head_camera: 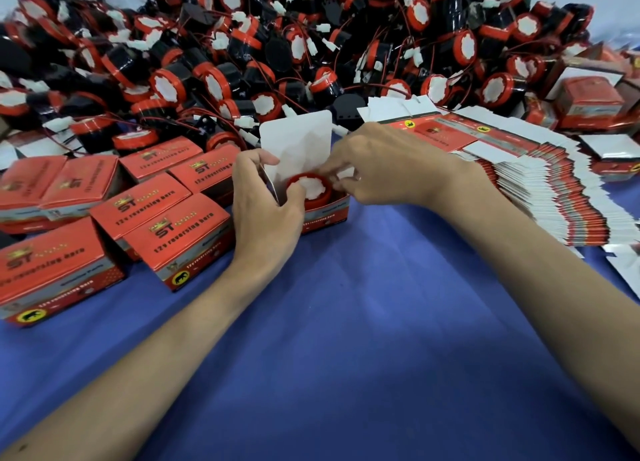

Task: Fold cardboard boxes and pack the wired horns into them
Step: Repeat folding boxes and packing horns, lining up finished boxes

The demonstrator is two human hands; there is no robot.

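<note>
An open red cardboard box (pixel 325 215) stands on the blue cloth at the centre, its white lid flap (pixel 298 142) upright at the back. Inside sits a wired horn (pixel 310 187) with a red rim and white top. My left hand (pixel 266 197) grips the box's left side, thumb over the horn's edge. My right hand (pixel 377 166) pinches at the box's right rim beside the horn; what its fingertips hold is unclear.
A big heap of loose horns (pixel 277 45) fills the back. Several closed red boxes (pixel 156 218) lie at the left. A fanned stack of flat box blanks (pixel 554 190) lies at the right. The blue cloth (pixel 346 322) spreads in front.
</note>
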